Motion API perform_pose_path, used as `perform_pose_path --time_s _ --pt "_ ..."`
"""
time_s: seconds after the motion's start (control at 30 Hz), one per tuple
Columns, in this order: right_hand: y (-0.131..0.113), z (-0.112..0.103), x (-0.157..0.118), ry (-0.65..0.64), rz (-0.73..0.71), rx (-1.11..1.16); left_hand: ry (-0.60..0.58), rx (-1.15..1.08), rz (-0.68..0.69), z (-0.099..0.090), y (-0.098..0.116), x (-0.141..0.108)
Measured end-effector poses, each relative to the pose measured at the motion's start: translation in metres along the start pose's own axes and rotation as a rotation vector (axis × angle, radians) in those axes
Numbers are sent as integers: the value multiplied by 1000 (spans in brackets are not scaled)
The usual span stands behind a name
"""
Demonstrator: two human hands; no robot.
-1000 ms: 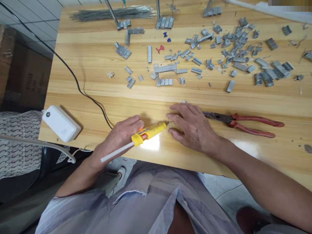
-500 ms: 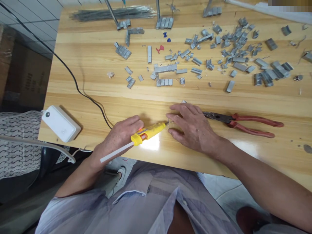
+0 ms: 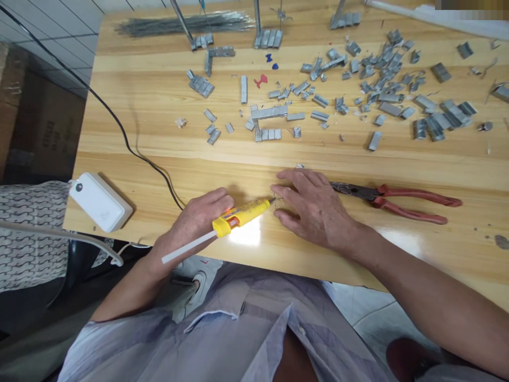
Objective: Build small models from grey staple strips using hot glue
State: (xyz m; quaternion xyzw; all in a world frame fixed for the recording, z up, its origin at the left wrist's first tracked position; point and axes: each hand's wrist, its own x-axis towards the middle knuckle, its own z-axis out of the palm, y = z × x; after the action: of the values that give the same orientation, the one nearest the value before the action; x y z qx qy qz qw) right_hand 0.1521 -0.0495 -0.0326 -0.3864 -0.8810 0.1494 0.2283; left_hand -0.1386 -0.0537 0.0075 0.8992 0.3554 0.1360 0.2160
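My left hand (image 3: 201, 215) is closed round a yellow hot glue gun (image 3: 246, 214), with a white glue stick (image 3: 189, 248) jutting from its back end toward my forearm. The gun's nozzle points right and meets a small piece of thin metal wire (image 3: 275, 200). My right hand (image 3: 314, 207) rests low over the table, its thumb and a finger at either side of that wire piece, steadying it. Just right of this hand lie pliers (image 3: 397, 199) with red handles, their jaw tips close to the knuckles.
Many grey staple strips (image 3: 392, 69) are scattered across the back of the wooden table (image 3: 159, 132). A bundle of thin metal rods (image 3: 186, 24) lies at the far edge. At left are a white power bank (image 3: 99, 202) and a black cable (image 3: 115, 122).
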Motion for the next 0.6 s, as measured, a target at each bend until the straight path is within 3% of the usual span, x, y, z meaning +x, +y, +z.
perform_pose_path --time_s 0.6 --pt "0 1 0 0 -1 -4 -57 35 -42 0 2 -1"
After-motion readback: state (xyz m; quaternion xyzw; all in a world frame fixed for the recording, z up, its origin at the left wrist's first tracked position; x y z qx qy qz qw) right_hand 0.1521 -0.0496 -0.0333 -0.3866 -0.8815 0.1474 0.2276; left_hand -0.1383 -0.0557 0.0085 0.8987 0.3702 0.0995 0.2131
